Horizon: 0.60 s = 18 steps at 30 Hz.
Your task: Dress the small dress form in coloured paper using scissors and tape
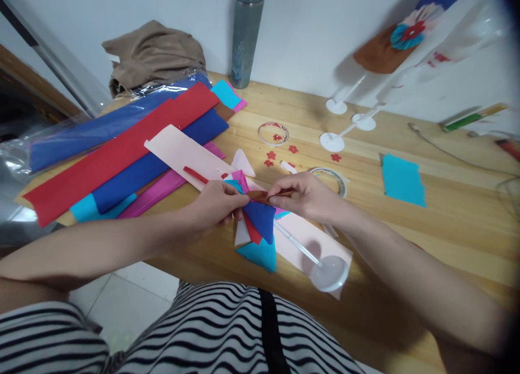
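My left hand (217, 201) is closed, thumb and fingers pinching a cluster of coloured crepe paper pieces. A blue piece (262, 219) hangs in front, with a red piece (252, 230) and a turquoise piece (260, 256) below it. My right hand (306, 195) pinches a brown piece of crepe paper (258, 195) beside my left fingertips. A clear plastic stick (298, 243) with a round base (331, 272) slants out from under the cluster. Beneath lies a pale pink strip (179, 149). My fingers partly hide how the pieces join.
Red, blue and magenta crepe strips (122, 152) are stacked at left. Rolls of tape (273, 133), small red paper flowers (293, 149) and white stick bases (332, 142) lie beyond my hands. A turquoise sheet (403, 180) lies right. A tall bottle (247, 43) stands by the wall.
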Available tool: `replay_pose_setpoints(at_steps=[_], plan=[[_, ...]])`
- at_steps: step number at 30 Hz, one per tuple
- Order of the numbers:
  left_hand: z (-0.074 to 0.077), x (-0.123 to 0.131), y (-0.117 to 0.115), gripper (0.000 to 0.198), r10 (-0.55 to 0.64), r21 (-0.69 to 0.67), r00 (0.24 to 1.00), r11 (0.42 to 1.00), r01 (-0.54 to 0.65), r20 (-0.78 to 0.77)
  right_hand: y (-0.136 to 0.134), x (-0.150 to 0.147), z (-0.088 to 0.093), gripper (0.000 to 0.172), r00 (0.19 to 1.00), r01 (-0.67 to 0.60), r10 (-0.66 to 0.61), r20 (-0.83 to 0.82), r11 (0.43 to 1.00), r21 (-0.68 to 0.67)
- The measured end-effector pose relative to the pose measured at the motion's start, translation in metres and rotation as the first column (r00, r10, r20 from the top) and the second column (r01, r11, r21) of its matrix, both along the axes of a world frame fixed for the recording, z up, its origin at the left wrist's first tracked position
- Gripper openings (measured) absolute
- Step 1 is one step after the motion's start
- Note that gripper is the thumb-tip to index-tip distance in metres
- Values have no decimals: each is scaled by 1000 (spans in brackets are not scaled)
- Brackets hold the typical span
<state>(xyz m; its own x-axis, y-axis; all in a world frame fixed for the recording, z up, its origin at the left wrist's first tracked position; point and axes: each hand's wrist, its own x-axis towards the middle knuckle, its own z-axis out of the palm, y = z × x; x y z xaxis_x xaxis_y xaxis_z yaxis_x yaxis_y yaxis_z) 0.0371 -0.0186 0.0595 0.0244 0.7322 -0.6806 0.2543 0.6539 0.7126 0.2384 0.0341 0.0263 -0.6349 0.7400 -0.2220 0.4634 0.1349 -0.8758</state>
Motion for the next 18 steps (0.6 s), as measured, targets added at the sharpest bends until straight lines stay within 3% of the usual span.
replay_pose_setpoints(at_steps=[6, 13, 18], plan=[[-4, 0, 3, 40, -7, -19, 1000, 1000, 8, 19, -2, 0, -1, 16, 1000, -4, 3, 13, 998, 61], [-7, -5, 3, 38, -28, 65, 999, 998, 26, 39, -6, -1, -1, 18, 1000, 2, -2, 9, 996, 86], [-10, -7, 4, 46, -59, 67, 998, 996, 58, 21, -7, 0, 0, 22, 1000, 11, -12, 9, 994, 105]])
